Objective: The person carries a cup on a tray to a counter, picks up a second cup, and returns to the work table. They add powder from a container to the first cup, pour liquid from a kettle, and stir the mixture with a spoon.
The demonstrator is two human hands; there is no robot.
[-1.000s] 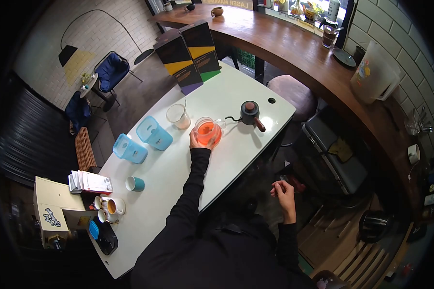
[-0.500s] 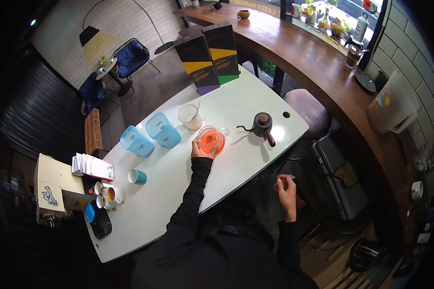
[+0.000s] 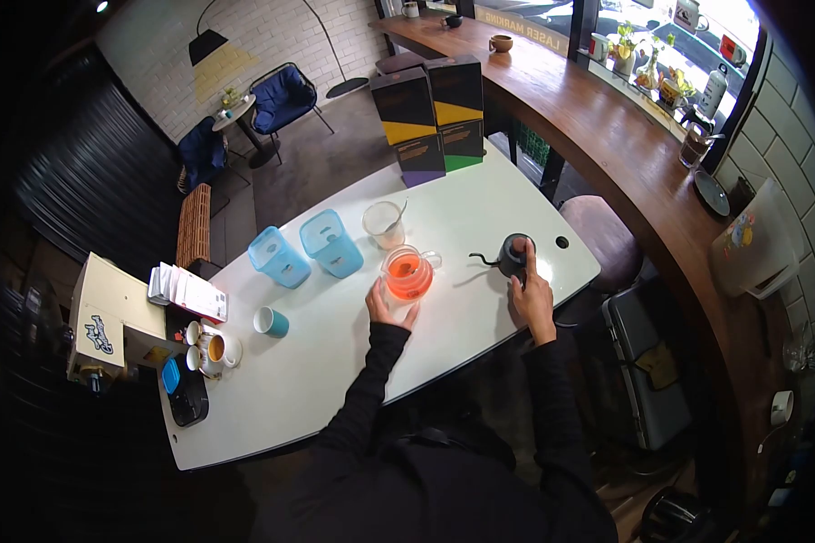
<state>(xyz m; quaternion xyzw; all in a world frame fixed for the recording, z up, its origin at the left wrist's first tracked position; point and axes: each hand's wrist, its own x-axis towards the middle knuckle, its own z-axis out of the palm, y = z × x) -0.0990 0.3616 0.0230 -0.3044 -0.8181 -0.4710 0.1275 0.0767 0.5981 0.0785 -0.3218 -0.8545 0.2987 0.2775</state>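
A round glass carafe (image 3: 409, 279) of orange-red liquid stands on the white table (image 3: 335, 339), its clear handle pointing right. My left hand (image 3: 388, 306) is open at its near left side, thumb and fingers spread; whether the fingertips still touch the glass is hard to tell. My right hand (image 3: 536, 303) is closed at the handle side of a small dark gooseneck kettle (image 3: 511, 257), one finger reaching up onto its lid. The kettle's handle is hidden under the hand, and its thin spout points left. Behind the carafe is a clear cup (image 3: 385, 224) with a spoon in it.
Two light-blue containers (image 3: 332, 244) and a teal cup (image 3: 272, 322) stand on the left. Several cups (image 3: 215, 348) and a black case (image 3: 188, 403) lie farther left. Dark boxes (image 3: 430, 122) stand at the far edge. A wooden counter (image 3: 589, 136) curves along the right.
My right hand has come up from beside the table onto the kettle. My left hand has loosened from around the carafe and drawn slightly toward me. The camera view has shifted.
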